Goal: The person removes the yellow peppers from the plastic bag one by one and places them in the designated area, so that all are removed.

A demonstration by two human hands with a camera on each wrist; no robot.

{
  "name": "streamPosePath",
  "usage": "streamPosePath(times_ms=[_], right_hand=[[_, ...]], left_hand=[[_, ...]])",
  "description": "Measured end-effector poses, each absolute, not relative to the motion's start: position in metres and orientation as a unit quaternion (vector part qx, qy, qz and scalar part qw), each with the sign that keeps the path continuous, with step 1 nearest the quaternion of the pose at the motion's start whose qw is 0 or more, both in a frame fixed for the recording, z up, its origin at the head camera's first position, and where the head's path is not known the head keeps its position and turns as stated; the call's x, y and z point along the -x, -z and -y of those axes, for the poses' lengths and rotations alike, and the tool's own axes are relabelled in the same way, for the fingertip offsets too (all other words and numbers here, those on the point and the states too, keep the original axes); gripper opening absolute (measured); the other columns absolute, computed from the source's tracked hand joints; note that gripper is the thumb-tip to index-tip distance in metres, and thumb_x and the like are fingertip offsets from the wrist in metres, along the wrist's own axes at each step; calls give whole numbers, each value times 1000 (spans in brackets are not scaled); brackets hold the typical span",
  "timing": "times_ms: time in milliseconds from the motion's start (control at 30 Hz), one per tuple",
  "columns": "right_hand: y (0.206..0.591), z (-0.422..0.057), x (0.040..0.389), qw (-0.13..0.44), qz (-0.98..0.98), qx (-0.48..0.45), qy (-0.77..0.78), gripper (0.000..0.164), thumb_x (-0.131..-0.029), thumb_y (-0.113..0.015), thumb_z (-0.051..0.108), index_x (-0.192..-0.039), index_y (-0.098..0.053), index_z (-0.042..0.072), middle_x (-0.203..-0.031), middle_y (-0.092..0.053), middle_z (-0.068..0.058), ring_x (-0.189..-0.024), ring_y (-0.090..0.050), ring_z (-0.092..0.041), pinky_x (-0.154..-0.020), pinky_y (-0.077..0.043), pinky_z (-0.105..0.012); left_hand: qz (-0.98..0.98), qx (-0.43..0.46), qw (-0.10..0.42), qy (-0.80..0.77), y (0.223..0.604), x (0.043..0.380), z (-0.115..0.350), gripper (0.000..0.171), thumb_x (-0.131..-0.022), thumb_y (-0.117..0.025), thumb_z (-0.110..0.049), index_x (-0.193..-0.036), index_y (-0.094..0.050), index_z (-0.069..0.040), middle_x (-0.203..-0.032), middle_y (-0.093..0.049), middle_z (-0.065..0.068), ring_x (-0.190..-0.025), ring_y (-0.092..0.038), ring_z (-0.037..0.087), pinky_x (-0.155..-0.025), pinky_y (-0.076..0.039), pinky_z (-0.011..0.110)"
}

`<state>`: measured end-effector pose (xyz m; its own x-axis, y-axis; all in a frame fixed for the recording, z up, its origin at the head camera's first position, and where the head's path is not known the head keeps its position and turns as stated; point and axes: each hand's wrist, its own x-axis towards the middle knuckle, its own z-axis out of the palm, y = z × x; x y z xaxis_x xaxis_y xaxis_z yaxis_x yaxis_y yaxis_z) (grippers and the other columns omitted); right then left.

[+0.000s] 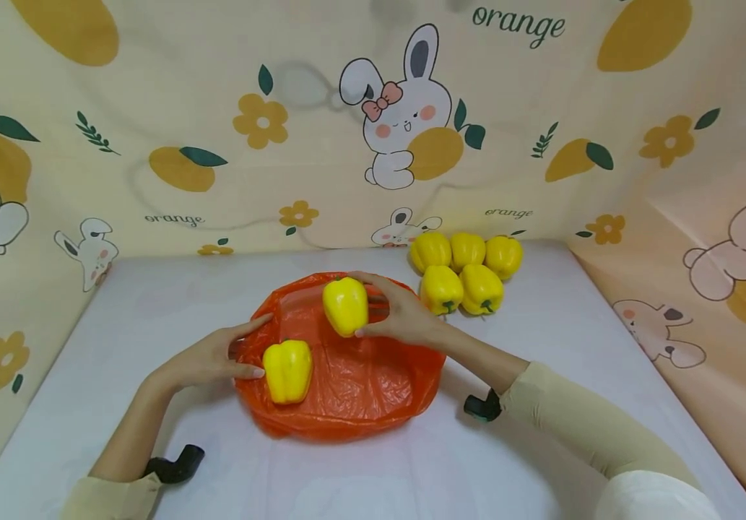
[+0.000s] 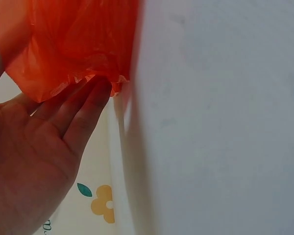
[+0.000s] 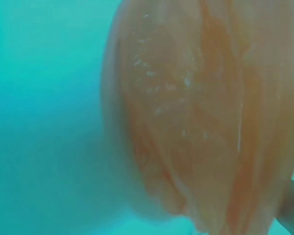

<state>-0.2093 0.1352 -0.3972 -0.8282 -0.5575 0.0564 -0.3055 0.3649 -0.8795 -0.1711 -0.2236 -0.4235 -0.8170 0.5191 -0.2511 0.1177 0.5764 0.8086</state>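
Note:
A red plastic bag [image 1: 366,375] lies spread on the table with its mouth open upward. One yellow bell pepper [image 1: 288,372] sits inside at its left. Over the far part of the bag, my right hand [image 1: 405,314] grips another yellow bell pepper [image 1: 345,307] between thumb and fingers. My left hand [image 1: 213,354] is at the bag's left rim, thumb tip close beside the pepper inside. In the left wrist view, the left hand's nearly straight fingers [image 2: 83,115] reach against the outside of the red bag [image 2: 83,44]. Blurred bag plastic [image 3: 201,117] fills much of the right wrist view.
Several more yellow bell peppers [image 1: 466,253] stand in two rows at the back right of the white table [image 1: 204,469]. A printed cloth [image 1: 321,180] with rabbits and oranges rises behind and along the sides. Black wrist devices [image 1: 178,464] sit under both forearms.

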Motion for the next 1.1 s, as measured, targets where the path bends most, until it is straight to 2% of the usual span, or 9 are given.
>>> streamPosePath(times_ms=[200,533,733,900,1100], right_hand=[[389,-159,208,104,-819,266,497,89,-81,-84,15,-154,-34,23,-154,-39,0,-133,-47,-32,-104,-46,-49],[380,-198,204,90,-830,224,503,90,-81,-83,9,-154,-34,25,-158,-30,-2,-135,-43,-41,-105,-45,-49],[374,-215,202,90,-821,211,523,90,-81,-82,5,-155,-33,24,-158,-30,-2,-136,-42,-41,-106,-43,-49],[371,-232,200,81,-834,196,510,91,-81,-82,7,-155,-33,28,-156,-35,-5,-134,-45,-40,-105,-45,-50],[368,-249,200,68,-844,180,500,92,-81,-83,10,-155,-33,28,-156,-33,-7,-132,-46,-39,-106,-43,-51]], left_hand=[[-856,-180,239,-422,422,169,227,92,-83,-79,-37,-157,-29,-18,-155,-34,23,-138,-33,44,-100,-48,55],[-859,-169,235,-422,420,166,232,92,-83,-79,-37,-158,-28,-18,-155,-34,23,-136,-35,43,-97,-51,51],[-861,-170,232,-419,418,167,233,92,-84,-78,-37,-158,-28,-19,-155,-35,22,-135,-35,41,-98,-50,52],[-862,-172,230,-417,417,169,234,90,-85,-78,-37,-158,-28,-18,-155,-35,21,-135,-36,41,-100,-49,52],[-860,-181,227,-419,415,171,235,89,-86,-76,-35,-158,-27,-17,-156,-33,23,-137,-33,43,-102,-46,56]])
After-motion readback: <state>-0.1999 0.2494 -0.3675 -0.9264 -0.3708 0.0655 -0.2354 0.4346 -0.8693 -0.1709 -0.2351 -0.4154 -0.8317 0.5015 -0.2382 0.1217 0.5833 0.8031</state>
